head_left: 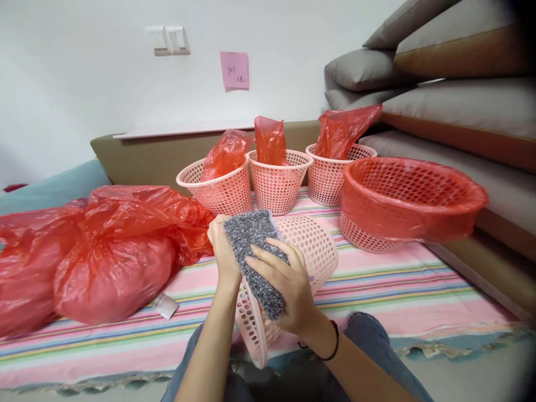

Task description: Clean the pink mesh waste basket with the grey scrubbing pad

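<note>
A pink perforated plastic wastebasket (312,245) lies tipped on its side in front of me, its mouth toward the lower left. My left hand (223,243) is closed at the upper part of its rim; the fingertips are hidden. Over the basket's side is a fuzzy grey cleaning cloth (256,245). My right hand (288,279) presses this cloth against the basket, fingers spread across it and the thumb out of sight.
Behind stand pink wastebaskets (278,190) with red plastic bags (270,142) in them. At right is a basket lined with a red bag (414,206), beside stacked cushions (456,106). Filled red bags (117,268) lie left on the striped cloth (201,301).
</note>
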Tool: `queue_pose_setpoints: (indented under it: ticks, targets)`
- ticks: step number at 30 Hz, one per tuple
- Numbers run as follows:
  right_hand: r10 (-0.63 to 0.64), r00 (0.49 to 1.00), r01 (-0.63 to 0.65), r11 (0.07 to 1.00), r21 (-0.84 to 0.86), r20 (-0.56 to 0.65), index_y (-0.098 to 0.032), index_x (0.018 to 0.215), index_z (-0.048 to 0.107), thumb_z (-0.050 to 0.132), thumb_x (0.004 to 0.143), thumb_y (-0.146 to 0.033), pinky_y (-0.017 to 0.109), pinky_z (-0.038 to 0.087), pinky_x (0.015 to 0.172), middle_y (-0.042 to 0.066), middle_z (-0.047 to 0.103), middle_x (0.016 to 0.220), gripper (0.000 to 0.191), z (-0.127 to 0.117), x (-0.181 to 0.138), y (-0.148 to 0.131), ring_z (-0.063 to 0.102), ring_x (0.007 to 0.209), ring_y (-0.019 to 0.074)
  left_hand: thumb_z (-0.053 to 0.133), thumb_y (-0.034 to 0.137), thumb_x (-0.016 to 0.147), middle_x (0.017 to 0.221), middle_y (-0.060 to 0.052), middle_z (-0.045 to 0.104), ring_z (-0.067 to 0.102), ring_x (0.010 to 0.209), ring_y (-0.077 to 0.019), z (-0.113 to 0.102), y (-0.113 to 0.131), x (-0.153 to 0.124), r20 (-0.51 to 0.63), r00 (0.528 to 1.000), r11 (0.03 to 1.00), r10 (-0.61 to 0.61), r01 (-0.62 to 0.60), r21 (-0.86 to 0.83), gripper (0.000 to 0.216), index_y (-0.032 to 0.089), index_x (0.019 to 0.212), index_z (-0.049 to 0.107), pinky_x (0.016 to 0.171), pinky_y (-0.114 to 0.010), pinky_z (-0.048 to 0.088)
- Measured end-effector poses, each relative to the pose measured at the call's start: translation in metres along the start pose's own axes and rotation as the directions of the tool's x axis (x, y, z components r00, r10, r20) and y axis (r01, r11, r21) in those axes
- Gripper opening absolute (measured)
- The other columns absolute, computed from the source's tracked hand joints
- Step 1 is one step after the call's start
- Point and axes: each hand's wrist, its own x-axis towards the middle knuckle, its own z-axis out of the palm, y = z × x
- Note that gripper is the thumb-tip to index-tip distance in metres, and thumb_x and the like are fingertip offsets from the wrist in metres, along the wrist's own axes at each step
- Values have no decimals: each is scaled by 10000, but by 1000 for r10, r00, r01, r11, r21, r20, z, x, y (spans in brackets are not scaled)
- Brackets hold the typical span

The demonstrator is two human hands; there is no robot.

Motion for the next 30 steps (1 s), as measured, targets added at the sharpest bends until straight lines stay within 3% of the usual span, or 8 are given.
queue_pose_setpoints:
  ticks: [5,8,12,16,20,23,26,30]
  targets:
    - [30,999,-29,997,-76,16,-212,1349,552,535,880,-379,520,367,1118,49,589,1394,498,-5,-7,30,436,1348,311,228,514,997,925,-47,598,524,960,-220,-4,-12,9,8,1000,999,26,-26,23,459,228,881,568,955,-402,381]
    - [160,982,-177,964,-199,-97,-225,1313,593,603,830,-327,523,395,1102,48,638,1327,494,-14,-16,68,493,1288,302,265,521,993,1002,-47,614,532,1023,-216,-7,-16,9,25,999,999,24,-25,26,437,232,957,591,968,-376,382]
    - [310,917,-377,880,-288,-252,-196,1226,658,594,835,-304,552,434,1056,81,684,1242,411,-29,-26,111,554,1190,303,251,496,998,1026,-42,606,527,1044,-210,-5,-10,2,16,998,998,59,-60,24,420,239,954,581,998,-367,369]
    - [294,929,-349,898,-269,-226,-211,1224,659,592,834,-301,563,418,1064,72,680,1254,405,-28,-21,93,531,1221,307,237,473,996,1026,-46,603,524,1055,-215,-4,-1,-7,-5,996,995,92,-91,46,412,246,946,577,1018,-382,365]
    - [100,995,-100,989,-105,-13,-239,1296,600,552,858,-368,548,370,1108,41,626,1346,459,-13,-4,28,475,1305,317,239,507,992,1025,-49,615,538,1057,-219,-6,-2,-11,18,997,997,72,-72,21,449,247,956,604,1033,-403,366]
    - [2,998,0,1000,-28,70,-238,1327,566,484,886,-414,559,359,1109,38,596,1384,482,-8,3,2,450,1330,330,250,521,993,1060,-45,618,546,1065,-212,-9,-5,-12,20,999,999,36,-36,-20,448,253,998,609,1036,-401,370]
    - [45,998,-43,998,-35,48,-216,1319,573,539,863,-367,532,384,1108,60,615,1355,482,-13,0,24,478,1312,309,275,495,990,1057,-42,615,541,1073,-209,-10,-5,-13,14,997,997,76,-76,-17,406,251,984,599,1038,-391,366]
    - [242,960,-264,949,-170,-144,-212,1247,635,587,834,-283,534,426,1078,80,674,1244,422,-26,-14,86,545,1218,291,264,426,986,1033,-40,604,535,1074,-211,-8,-2,-13,9,995,994,104,-104,36,366,246,947,580,1036,-383,371]
